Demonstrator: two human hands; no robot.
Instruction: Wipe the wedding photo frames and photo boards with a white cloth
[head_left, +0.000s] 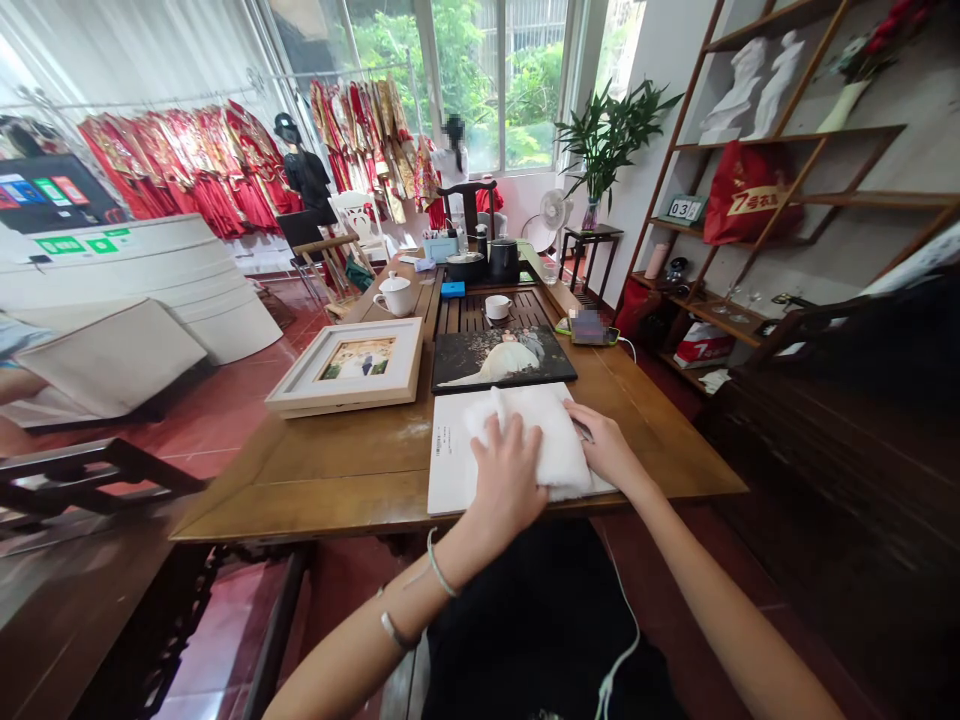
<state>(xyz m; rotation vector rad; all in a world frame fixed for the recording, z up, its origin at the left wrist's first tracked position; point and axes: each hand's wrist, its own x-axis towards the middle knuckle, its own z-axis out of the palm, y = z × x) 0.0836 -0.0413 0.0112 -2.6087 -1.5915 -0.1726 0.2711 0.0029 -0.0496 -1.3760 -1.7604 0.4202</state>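
Directly before me on the wooden table lies a white board or box (444, 480) with a small barcode print at its left. A soft white folded cloth or padding (559, 450) rests on it. My left hand (510, 468) lies on the white padding, its fingers spread. At the padding's right edge, my right hand (609, 452) has its fingers curled, with something small and dark at them that I cannot make out. Just beyond lies a dark picture panel (495, 358) showing a figure in a pale gown. Left of it is a white picture frame (409, 350).
A lidded white teapot (395, 296), a white cup (497, 307) on a slatted tea tray (454, 318) and a phone with a cable (611, 336) are farther back on the table (360, 490). Two people stand near racks of red garments (202, 155). Shelves (787, 138) line the right.
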